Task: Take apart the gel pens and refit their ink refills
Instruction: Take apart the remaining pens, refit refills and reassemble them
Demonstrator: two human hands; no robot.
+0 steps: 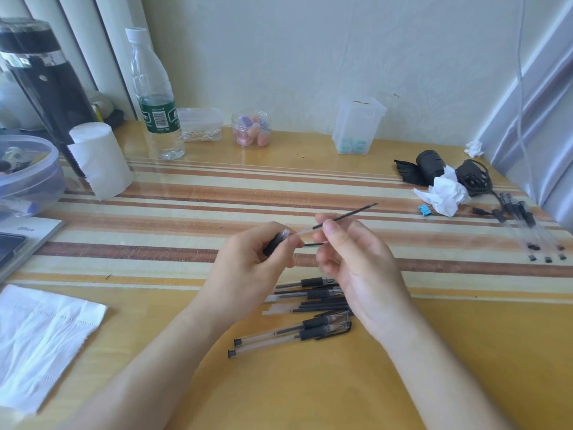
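Head view: gel pen pile (319, 321) lies loose on surface (403, 352), nearest. Just beyond pile, raised: left grip (245, 268) curled round black pen section (274, 243); right grip (356, 262) pinches ink refill (350, 214), its tip angled away. Far beyond pile, left: water bottle (155, 113).

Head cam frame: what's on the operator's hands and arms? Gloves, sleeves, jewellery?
Nothing worn that shows. Left hand and right hand are both bare: no gloves, rings or tape. Left forearm and right forearm are uncovered down to the frame edge, so no sleeve, watch or wristband is in view. No markings or cables.
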